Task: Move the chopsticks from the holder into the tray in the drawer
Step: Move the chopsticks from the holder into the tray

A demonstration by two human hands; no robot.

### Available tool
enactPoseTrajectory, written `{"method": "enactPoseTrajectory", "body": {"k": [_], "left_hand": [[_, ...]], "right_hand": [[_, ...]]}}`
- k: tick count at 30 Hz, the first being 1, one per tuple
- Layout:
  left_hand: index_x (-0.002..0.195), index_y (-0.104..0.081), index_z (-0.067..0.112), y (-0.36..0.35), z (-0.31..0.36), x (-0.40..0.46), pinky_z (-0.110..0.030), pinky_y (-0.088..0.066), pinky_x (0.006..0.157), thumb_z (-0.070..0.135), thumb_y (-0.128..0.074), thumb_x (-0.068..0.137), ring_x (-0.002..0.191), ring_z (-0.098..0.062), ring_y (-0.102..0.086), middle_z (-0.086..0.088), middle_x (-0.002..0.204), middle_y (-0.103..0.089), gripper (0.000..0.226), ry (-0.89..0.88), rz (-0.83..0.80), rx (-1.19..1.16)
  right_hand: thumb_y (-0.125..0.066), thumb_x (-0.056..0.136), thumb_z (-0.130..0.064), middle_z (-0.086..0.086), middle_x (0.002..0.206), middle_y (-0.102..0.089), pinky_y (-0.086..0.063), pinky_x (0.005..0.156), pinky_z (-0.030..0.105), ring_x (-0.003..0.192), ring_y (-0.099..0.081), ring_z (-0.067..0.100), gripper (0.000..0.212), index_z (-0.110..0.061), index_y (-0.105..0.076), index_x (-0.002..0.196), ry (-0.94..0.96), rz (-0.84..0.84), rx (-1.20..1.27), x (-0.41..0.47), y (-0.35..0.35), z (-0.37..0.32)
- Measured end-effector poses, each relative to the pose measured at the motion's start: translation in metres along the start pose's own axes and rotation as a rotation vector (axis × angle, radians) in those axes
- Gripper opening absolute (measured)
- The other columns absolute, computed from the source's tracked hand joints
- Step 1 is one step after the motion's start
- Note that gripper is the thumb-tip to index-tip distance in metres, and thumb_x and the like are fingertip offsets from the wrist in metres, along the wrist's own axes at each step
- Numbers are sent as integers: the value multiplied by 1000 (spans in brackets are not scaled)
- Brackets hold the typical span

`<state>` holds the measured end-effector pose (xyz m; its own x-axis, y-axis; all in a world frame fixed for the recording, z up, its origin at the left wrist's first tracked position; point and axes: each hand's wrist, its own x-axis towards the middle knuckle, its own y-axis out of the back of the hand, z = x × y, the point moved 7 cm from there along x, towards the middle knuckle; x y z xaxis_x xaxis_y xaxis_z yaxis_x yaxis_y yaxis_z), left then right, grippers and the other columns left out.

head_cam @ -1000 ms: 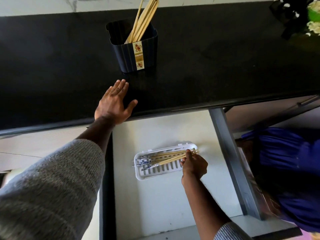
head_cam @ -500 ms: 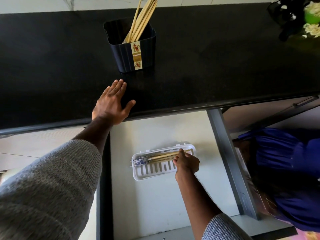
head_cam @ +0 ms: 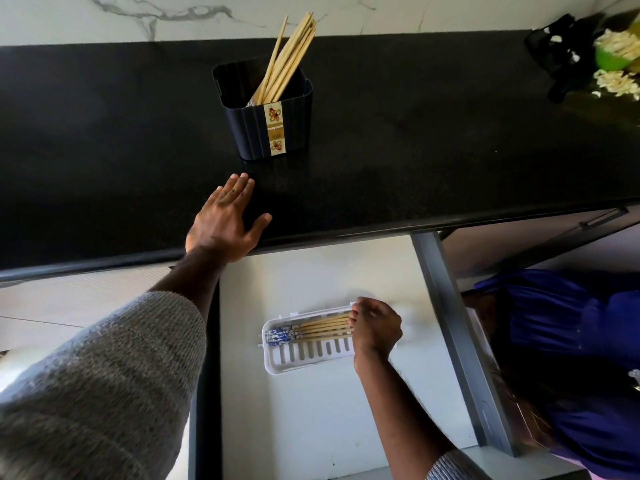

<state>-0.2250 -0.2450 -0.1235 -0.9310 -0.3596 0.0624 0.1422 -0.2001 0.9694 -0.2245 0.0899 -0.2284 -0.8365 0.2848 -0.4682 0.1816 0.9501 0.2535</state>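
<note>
Since a second ago the right hand [head_cam: 375, 327] has slid along the tray toward its right end, and its fingers [head_cam: 360, 308] are now curled over the bamboo ends of the chopsticks [head_cam: 311, 330] lying there; whether they pinch the sticks or only press on them cannot be told. Those chopsticks are slim pale sticks with blue-and-white patterned tips, laid side by side lengthwise in the white slotted plastic tray [head_cam: 304, 355], which sits on the smooth white floor of the open drawer [head_cam: 311, 427]. Left hand [head_cam: 225, 220] lies flat, fingers straight and spread, on the glossy black bench [head_cam: 433, 133], gripping nothing. Beyond it stands the dark ribbed holder [head_cam: 277, 112], squarish with a gold label, with more plain bamboo sticks [head_cam: 289, 57] leaning inside.
</note>
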Motion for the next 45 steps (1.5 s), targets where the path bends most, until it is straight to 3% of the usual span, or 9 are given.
{"method": "enactPoseTrajectory", "body": {"k": [4, 6, 9, 17, 23, 26, 31, 39, 45], "left_hand": [[158, -21, 15, -3, 0, -1, -32, -8, 124, 67, -29, 93, 153, -13, -7, -2, 166, -15, 84, -6, -8, 0], [158, -21, 15, -4, -1, -1, -32, -8, 124, 68, -28, 93, 153, -12, -7, -2, 166, -15, 84, -8, -2, 1], [159, -19, 14, -4, -3, 2, -34, -7, 125, 69, -25, 92, 153, -12, -4, -3, 166, -13, 87, -12, -6, 0], [159, -13, 15, -4, -1, 3, -31, -3, 124, 70, -22, 92, 153, -12, 0, -1, 166, -8, 88, -19, 2, -4], [159, -15, 16, -3, -3, 3, -31, -3, 125, 70, -24, 92, 153, -10, 1, 0, 166, -9, 87, -12, 10, -22], [160, -12, 17, -3, -3, 3, -30, -2, 125, 69, -23, 92, 153, -9, 3, 1, 166, -6, 86, -6, 1, -9], [160, -9, 18, -2, -2, 3, -30, 0, 124, 69, -22, 93, 153, -9, 5, 2, 166, -2, 85, -4, -8, -12], [160, -9, 18, -3, -3, 2, -33, -4, 126, 67, -24, 96, 153, -9, 6, 1, 166, -3, 82, -13, -6, -14], [159, -6, 19, -3, -3, 2, -30, 2, 124, 68, -20, 96, 153, -10, 8, 2, 166, 1, 82, -16, -22, -6]], "right_hand": [[-65, 83, 1, 4, 67, -72, -62, 63, 47, 59, -68, 21, 21, -18, -74, 76, 167, -78, -15, -3, -19, -39], [-66, 84, -15, -1, 67, -73, -61, 66, 48, 63, -71, 19, 12, -22, -74, 77, 287, -107, -28, -5, -34, -68], [-64, 88, -33, 0, 75, -75, -60, 69, 41, 69, -73, 16, 21, -15, -75, 90, 561, -159, -76, -4, -64, -126], [-68, 92, -27, 3, 84, -74, -54, 71, 27, 77, -69, 14, 19, -9, -76, 91, 907, -128, -73, 12, -143, -286], [-71, 89, -41, -3, 91, -73, -57, 72, 26, 83, -68, 9, 29, -14, -75, 99, 612, -298, -161, 44, -207, -343], [-74, 88, -39, -3, 87, -71, -54, 66, 23, 82, -66, 11, 25, -14, -74, 93, 528, -376, -197, 45, -229, -354], [-75, 89, -31, 2, 93, -71, -49, 70, 23, 84, -64, 13, 22, -11, -75, 98, 386, -469, -178, 42, -251, -358], [-73, 91, -18, 2, 87, -70, -41, 46, 14, 68, -62, 6, 19, -7, -73, 106, 293, -472, -133, 35, -265, -361], [-74, 90, -19, 2, 92, -72, -42, 46, 14, 70, -62, 4, 19, -8, -72, 105, 296, -464, -102, 33, -263, -360]]}}
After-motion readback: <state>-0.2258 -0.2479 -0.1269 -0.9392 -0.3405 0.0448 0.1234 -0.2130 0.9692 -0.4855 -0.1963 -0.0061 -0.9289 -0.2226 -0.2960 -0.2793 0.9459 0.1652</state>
